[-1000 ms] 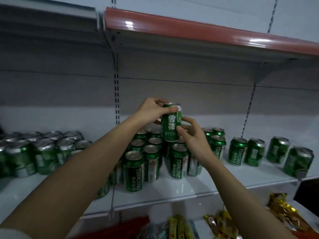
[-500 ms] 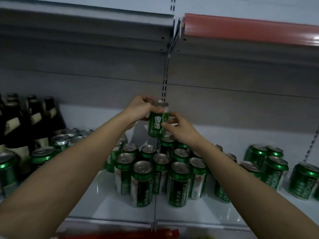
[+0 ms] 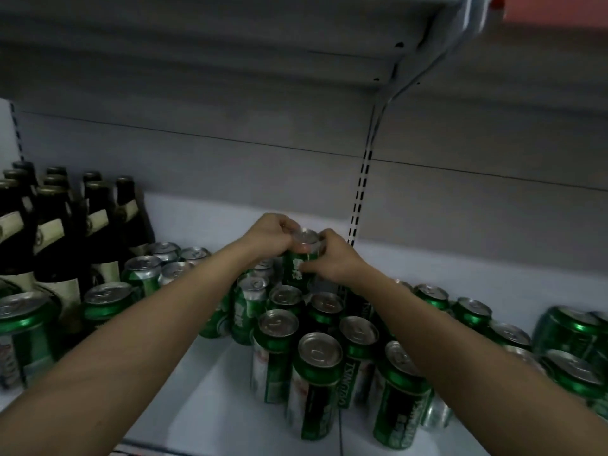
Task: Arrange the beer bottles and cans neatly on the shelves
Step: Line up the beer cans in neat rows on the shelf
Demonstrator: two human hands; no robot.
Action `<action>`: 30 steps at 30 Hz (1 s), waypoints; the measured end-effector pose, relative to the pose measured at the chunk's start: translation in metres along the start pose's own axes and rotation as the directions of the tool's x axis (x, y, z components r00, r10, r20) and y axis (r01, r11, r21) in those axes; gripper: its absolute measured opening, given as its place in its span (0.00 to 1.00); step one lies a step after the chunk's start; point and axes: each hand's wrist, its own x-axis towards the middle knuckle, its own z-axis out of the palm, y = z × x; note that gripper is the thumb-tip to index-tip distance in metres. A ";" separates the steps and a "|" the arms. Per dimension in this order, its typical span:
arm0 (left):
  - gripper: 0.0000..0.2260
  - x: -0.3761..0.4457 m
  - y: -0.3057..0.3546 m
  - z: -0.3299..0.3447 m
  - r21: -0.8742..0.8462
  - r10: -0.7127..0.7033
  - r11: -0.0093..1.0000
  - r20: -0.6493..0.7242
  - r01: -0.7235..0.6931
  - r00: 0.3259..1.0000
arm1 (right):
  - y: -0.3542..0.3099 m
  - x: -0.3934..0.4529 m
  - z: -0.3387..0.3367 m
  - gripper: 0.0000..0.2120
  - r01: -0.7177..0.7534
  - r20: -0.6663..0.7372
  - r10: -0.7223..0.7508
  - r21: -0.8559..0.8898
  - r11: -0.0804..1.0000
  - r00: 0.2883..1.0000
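Both my hands hold one green beer can upright at the back of a cluster of green cans on the white shelf. My left hand grips the can's top and left side. Fingers of my right hand curl round its right side. The can's base is hidden behind the front cans, so I cannot tell whether it stands on the shelf or on other cans. Dark beer bottles stand at the far left of the shelf.
More green cans stand at the left in front of the bottles, and others crowd the right end. A grey upper shelf hangs overhead. A slotted upright runs down the back wall behind my hands.
The can has come down from chest height toward the back of the cluster, both hands still on it. The view has swung left, bringing the bottles in.
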 end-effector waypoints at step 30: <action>0.12 -0.095 -0.063 -0.017 -0.025 0.191 0.981 -0.100 -0.195 0.976 | -0.006 -0.024 -0.014 0.16 0.164 0.379 -0.111 -0.112 0.980 0.919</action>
